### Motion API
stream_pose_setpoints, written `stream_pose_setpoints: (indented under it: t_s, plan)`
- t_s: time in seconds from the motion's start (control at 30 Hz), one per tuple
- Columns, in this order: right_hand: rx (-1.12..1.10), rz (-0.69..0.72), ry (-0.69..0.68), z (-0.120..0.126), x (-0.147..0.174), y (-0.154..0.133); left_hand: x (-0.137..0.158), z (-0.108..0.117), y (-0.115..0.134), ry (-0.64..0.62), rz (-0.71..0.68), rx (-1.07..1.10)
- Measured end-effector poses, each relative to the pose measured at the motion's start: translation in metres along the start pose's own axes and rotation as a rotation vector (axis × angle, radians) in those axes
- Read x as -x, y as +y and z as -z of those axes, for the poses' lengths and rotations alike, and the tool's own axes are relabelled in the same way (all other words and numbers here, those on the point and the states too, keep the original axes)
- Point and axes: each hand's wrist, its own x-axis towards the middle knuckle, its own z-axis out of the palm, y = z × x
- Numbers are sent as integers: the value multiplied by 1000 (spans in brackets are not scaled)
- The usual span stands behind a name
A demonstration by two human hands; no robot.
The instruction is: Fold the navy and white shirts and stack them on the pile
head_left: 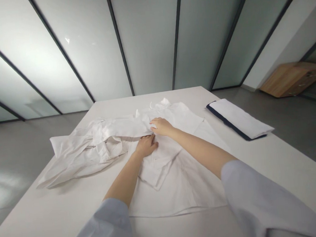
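A white garment (179,175), which looks like a long-sleeved shirt or coat, lies spread over the middle of the table, with a sleeve-like part folded across it. My left hand (146,145) rests palm down on the cloth, its fingertips at the lower edge of that folded strip. Just above and to the right, my right hand (161,126) lies on the strip with its fingers apart, touching the cloth. To the left, more white cloth (92,153) is bunched and wrinkled, and I cannot tell whether it belongs to the same garment.
A folded white and dark navy stack of cloth (240,119) lies at the table's right side. The white table (59,221) ends in a far edge before frosted glass panels (149,42). Beyond its right edge, a wooden cabinet (291,78) stands on the grey floor.
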Motion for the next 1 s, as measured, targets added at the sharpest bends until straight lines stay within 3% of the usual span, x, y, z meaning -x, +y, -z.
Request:
stream_pose_setpoints:
  t_s: [0.2, 0.4, 0.6, 0.7, 0.77, 0.9, 1.0]
  plan:
    - [-78, -118, -40, -39, -34, -23, -1, -1, -1, -8, -39, -31]
    - [-101, -266, 9, -43, -46, -23, -2, -2, -1, -12, -40, -26]
    - [-188, -434, 276, -33, -11, 28, -1, -7, -4, 50, -32, 52]
    - [-84, -650, 279, -33, 22, 64, -2, -10, -7, 125, -31, 107]
    - [-43, -717, 324, -33, 39, 82, -3, -11, -9, 169, -22, 121]
    - [-63, -580, 450, -27, 43, 89, -4, -11, -11, 188, 29, 86]
    - [-85, -352, 399, -23, 27, 74, -4, -11, -12, 177, 61, 49]
